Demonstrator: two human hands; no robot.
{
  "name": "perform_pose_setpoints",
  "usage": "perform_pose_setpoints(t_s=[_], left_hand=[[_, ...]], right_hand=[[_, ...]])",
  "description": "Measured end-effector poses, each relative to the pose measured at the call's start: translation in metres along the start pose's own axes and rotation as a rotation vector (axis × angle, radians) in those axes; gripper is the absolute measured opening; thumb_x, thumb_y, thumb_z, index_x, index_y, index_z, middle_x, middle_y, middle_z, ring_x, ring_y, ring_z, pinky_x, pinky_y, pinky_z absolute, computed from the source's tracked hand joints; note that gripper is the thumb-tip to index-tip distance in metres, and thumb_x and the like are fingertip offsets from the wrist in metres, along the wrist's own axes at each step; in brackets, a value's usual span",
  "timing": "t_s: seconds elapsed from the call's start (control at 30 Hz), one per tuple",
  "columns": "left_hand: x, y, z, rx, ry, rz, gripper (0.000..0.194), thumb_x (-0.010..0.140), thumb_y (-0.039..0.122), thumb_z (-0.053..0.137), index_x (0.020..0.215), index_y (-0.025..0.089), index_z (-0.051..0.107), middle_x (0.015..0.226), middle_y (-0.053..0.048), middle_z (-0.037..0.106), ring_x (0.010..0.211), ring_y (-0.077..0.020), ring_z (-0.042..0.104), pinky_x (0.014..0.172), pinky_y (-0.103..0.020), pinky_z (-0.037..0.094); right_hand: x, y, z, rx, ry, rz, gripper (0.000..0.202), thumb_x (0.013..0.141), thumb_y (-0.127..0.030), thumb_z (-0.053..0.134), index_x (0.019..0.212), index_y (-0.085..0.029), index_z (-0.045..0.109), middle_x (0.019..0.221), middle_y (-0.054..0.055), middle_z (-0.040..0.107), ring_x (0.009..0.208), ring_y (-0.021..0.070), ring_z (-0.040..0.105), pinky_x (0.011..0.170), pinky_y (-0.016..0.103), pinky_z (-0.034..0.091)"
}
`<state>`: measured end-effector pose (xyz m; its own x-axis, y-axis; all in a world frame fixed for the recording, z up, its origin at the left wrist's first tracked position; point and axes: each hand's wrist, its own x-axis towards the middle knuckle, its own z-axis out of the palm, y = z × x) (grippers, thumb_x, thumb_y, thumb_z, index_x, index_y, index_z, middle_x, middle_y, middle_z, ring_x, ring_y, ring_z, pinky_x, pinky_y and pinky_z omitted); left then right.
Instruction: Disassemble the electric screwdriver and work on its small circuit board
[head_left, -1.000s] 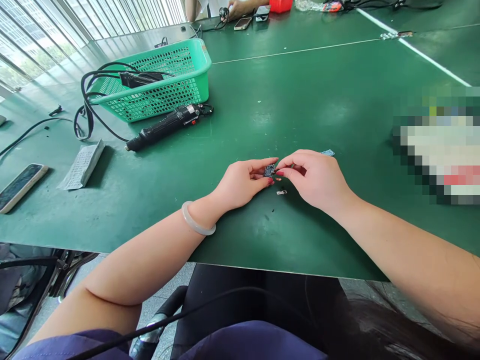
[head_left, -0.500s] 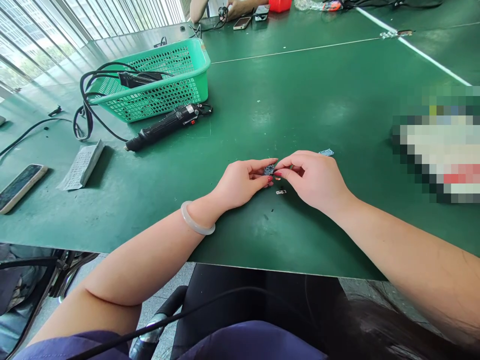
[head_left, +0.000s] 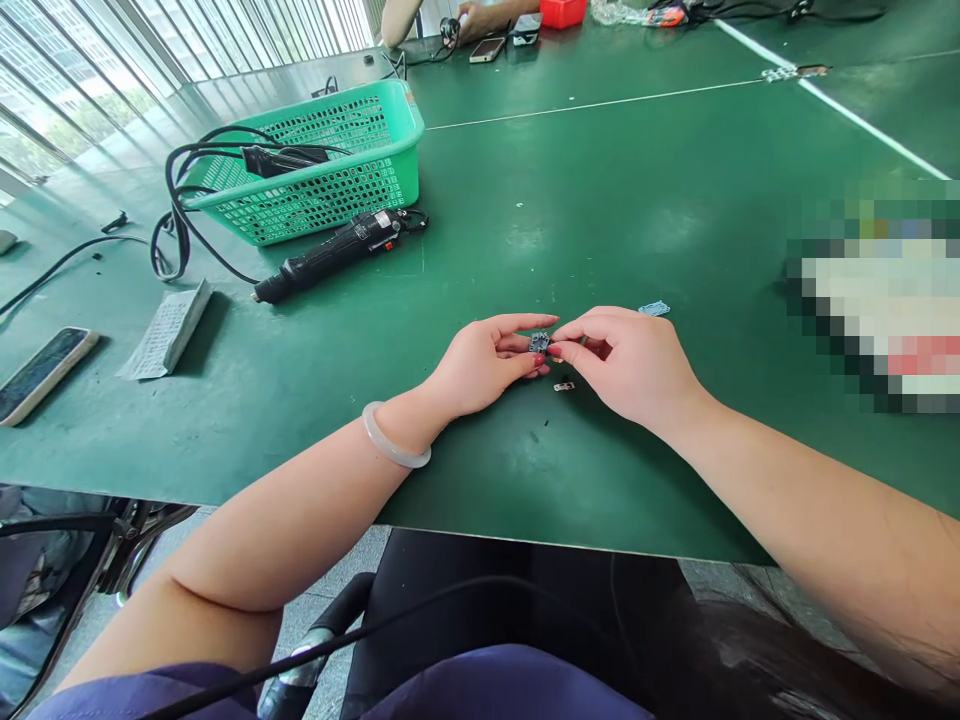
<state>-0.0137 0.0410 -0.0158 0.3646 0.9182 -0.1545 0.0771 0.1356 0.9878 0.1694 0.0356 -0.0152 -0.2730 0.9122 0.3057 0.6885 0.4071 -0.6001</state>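
A small dark blue-grey part, patterned like a little circuit board, is gripped between the thumb and fingers of my left hand. My right hand meets it from the right with thumb and forefinger pinched at the part's edge. Whatever sits in that pinch is too small to make out. Just below the fingertips a tiny metallic piece lies on the table. A flat light-blue piece rests behind my right hand, partly covered by it.
On the left stand a green basket with cables, a black electric screwdriver, a grey paper-like packet and a phone. A blurred pale object lies at right. Across the green table, another person's hand shows.
Both hands stay together around the small part, with only slight finger movement; my left forefinger has lifted a little off it. The whole view has shifted slightly.
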Motion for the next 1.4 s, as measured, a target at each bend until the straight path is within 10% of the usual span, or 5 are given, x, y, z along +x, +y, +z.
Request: perform_pose_setpoints(t_s=[1.4], left_hand=[[0.0,0.0012,0.0056,0.051,0.033,0.06,0.024,0.084,0.003,0.058,0.106,0.011,0.061,0.071,-0.001,0.069,0.075,-0.0116,0.071,0.076,-0.025,0.056]], right_hand=[[0.0008,0.0011,0.0008,0.166,0.027,0.053,0.014,0.08,-0.024,0.063,0.073,-0.021,0.074,0.069,0.002,0.069,0.059,0.0137,0.057,0.057,0.029,0.044]])
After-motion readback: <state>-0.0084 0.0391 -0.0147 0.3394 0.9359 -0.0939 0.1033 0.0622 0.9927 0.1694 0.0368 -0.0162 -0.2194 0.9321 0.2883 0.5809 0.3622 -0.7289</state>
